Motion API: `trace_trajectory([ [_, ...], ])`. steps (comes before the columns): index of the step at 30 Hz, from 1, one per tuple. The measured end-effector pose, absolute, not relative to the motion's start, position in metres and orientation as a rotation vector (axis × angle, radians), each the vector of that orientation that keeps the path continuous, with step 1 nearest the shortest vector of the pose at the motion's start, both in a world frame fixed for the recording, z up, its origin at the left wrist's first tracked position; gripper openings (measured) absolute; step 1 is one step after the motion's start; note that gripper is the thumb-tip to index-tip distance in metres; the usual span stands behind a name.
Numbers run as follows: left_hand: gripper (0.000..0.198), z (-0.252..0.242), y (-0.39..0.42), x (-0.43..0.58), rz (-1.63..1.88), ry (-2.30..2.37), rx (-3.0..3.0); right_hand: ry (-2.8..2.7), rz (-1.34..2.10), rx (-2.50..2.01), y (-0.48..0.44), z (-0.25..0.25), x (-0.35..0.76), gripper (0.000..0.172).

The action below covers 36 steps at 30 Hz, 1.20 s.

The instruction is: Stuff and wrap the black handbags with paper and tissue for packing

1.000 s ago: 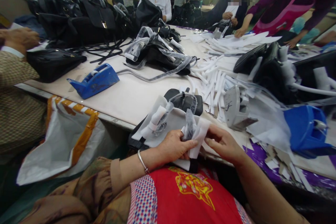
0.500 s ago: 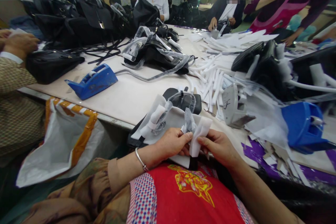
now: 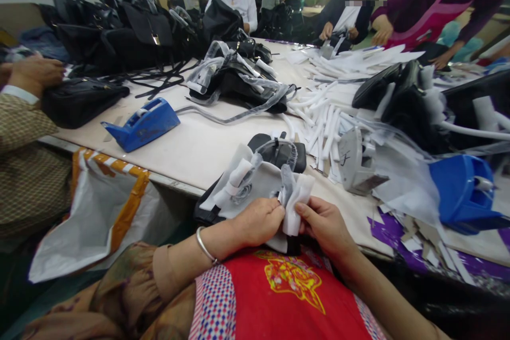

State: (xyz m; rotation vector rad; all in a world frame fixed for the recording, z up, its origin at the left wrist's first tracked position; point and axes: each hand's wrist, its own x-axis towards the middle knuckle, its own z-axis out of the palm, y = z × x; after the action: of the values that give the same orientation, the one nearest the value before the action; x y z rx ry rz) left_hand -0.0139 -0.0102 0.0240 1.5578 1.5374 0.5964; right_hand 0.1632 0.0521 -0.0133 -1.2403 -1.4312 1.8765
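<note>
In the head view, the right hand (image 3: 324, 220) pinches white foam (image 3: 297, 207) over the black bag (image 3: 205, 212) at the table (image 3: 199, 143) edge. The left hand (image 3: 263, 219) curls beside it; I can't tell its grip. The grey tape dispenser (image 3: 350, 162) has a black mark, hard to read.

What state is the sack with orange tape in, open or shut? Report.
Open: the sack gapes between edges with orange tape, showing its white inside.

Left hand (image 3: 261, 221) now curls tighter, thumb no longer over foam strip (image 3: 297, 199). Purple-sleeved co-worker's hand (image 3: 382, 30) now sits raised off white sheets (image 3: 372, 58).
</note>
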Motion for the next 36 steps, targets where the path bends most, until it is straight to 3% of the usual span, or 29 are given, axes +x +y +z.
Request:
trace_trajectory([
  [6, 0.055, 0.015, -0.016, -0.002, 0.634, 1.768, 1.436, -1.474, 1.799, -1.313, 0.047, -0.009, 0.160, 0.043],
  [12, 0.044, 0.001, -0.017, 0.005, 0.729, 1.797, 1.380, -1.652, 1.768, -1.280, 0.048, -0.007, 0.166, 0.044],
  [14, 0.039, -0.002, -0.016, 0.006, 0.764, 1.769, 1.336, -1.807, 1.499, -1.267, 0.053, 0.000, 0.173, 0.037],
  [18, 0.032, -0.004, -0.016, 0.007, 0.771, 1.747, 1.360, -2.140, 0.482, -0.944, 0.061, 0.031, 0.175, 0.023],
  [22, 0.028, -0.003, -0.016, 0.008, 0.815, 1.729, 1.446, -2.619, 0.108, -0.520, 0.066, 0.055, 0.149, 0.027],
  [27, 0.025, -0.003, -0.017, 0.006, 0.837, 1.666, 1.427, -3.003, 0.195, -0.460, 0.078, 0.058, 0.119, 0.010],
  [36, 0.015, -0.010, -0.012, 0.003, 0.927, 1.553, 1.429, -2.922, 0.427, -0.064, 0.087, 0.054, 0.121, 0.012],
])
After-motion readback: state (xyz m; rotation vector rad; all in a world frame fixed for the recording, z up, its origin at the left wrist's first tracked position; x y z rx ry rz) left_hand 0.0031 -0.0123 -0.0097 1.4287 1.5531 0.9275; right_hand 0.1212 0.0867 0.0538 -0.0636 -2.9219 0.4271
